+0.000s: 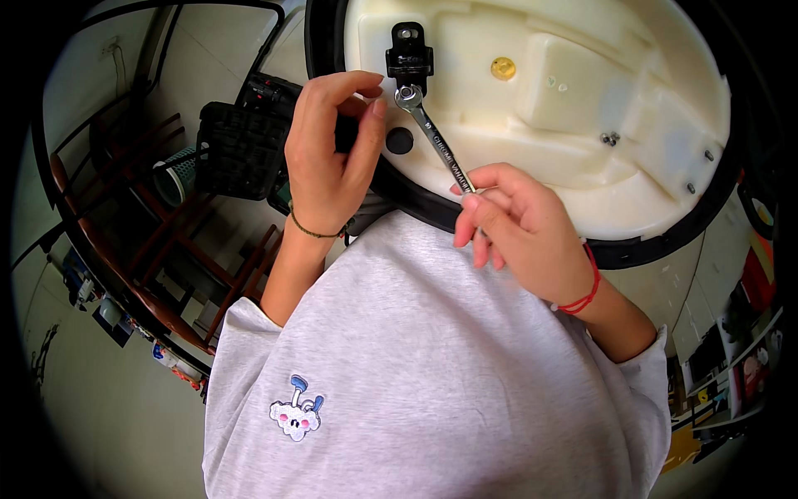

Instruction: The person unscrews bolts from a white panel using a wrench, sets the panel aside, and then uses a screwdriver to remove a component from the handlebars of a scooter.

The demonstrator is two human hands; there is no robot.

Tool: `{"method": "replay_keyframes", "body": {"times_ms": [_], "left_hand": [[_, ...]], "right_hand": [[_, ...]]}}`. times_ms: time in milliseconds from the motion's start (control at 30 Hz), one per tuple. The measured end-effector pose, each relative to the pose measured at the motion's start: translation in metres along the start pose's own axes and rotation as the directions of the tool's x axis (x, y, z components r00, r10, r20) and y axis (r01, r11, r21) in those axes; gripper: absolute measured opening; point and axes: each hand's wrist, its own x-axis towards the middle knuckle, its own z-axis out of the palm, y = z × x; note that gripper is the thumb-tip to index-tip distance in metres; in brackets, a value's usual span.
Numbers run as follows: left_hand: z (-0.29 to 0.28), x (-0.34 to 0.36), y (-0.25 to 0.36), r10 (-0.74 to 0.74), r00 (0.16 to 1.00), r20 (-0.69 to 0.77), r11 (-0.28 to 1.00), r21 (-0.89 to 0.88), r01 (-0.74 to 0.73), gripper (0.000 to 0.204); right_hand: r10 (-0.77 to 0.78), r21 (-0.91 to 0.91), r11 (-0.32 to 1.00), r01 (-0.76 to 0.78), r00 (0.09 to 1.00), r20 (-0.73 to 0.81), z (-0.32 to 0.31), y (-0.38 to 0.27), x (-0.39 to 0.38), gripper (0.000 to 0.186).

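Note:
A large cream plastic shell [490, 166] with a black rim, resembling the underside of a scooter seat, lies before me. Near its left end sits a black metal hinge bracket [409, 56]. My right hand [524, 224] pinches the lower end of a chrome combination wrench [440, 148]. The wrench slants up to the left, its ring end at a small nut by the bracket's lower edge. Beside that end, my left hand [332, 145] is raised with bent fingers, thumb and index apart, holding nothing visible. A black round pad [400, 140] lies below the bracket.
Several small metal nuts or bolts [610, 139] rest together on the shell's right part. A brass-coloured disc [503, 68] is set near the middle. Left of me are an opened black tool case [237, 150], a brown wooden chair [191, 249] and a pale basket [173, 176].

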Motion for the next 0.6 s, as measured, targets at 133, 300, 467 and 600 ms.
{"method": "replay_keyframes", "body": {"times_ms": [133,300,467,600], "left_hand": [[0.002,0.007,0.003,0.093,0.996,-0.012,0.994,0.052,-0.092,0.027],[0.004,0.007,0.009,0.032,0.999,0.02,0.997,0.075,-0.033,0.028],[0.008,0.009,0.004,0.197,0.98,0.009,0.948,0.255,-0.193,0.026],[0.014,0.011,0.005,0.216,0.976,-0.032,0.952,0.231,-0.203,0.023]], "right_hand": [[-0.256,-0.177,0.961,0.213,0.926,-0.277,-0.047,-0.024,0.004,0.018],[-0.536,-0.386,0.823,0.416,0.795,-0.286,-0.046,-0.058,-0.005,0.015],[-0.507,-0.344,0.851,0.397,0.792,-0.34,-0.073,-0.047,-0.038,0.014],[-0.49,-0.271,0.871,0.41,0.762,-0.423,-0.082,-0.027,-0.041,0.015]]}}
